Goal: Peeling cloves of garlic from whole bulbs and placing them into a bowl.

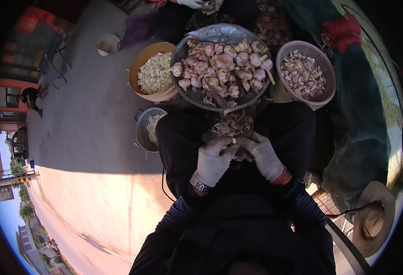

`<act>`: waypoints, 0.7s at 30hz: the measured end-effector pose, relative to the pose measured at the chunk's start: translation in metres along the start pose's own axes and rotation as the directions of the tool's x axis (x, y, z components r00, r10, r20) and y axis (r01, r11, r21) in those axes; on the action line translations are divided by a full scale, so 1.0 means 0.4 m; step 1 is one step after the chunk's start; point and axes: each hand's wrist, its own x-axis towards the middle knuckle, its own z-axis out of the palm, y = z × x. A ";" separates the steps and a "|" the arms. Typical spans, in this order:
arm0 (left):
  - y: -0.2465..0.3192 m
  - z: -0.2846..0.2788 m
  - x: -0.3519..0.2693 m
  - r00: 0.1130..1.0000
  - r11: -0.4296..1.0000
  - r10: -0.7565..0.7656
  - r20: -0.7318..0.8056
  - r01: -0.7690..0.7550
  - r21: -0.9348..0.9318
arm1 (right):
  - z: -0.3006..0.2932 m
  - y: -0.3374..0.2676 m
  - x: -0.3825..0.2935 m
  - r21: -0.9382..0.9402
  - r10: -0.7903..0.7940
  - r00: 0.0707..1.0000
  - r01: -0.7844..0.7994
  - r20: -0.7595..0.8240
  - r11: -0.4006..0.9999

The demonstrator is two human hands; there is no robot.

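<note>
My left hand and my right hand, both in whitish work gloves, meet above my lap. Between their fingertips is a small pale garlic clove. Loose garlic skins lie between my knees, just beyond the fingers. A wide metal basin rests past my knees, heaped with whole garlic bulbs. At its near rim lies a flat, blade-like object, partly covered with skins. Peeled white cloves fill much of a yellowish tub to the left.
Right of the basin stands a pinkish plastic basket of unpeeled cloves. A small metal bowl with pale pieces sits by my left knee. Across the basin are another person's gloved hands. A straw hat hangs at the right.
</note>
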 end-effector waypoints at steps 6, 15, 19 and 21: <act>0.017 -0.007 -0.012 0.998 1.000 -0.023 0.054 0.024 -0.016 | -0.019 0.009 -0.007 -0.031 -0.031 0.999 0.032 0.040 0.999; 0.020 -0.019 -0.019 0.997 0.997 0.018 0.072 -0.013 -0.074 | -0.015 0.009 -0.014 -0.050 -0.019 0.999 0.020 0.027 0.999; 0.019 -0.014 -0.022 0.998 0.999 0.040 0.057 -0.038 -0.035 | -0.019 0.010 -0.013 -0.044 -0.047 0.997 0.049 0.062 0.998; 0.010 -0.006 -0.024 0.996 0.996 0.086 0.024 -0.086 0.010 | -0.014 0.009 -0.018 -0.102 -0.041 0.998 0.046 0.050 0.994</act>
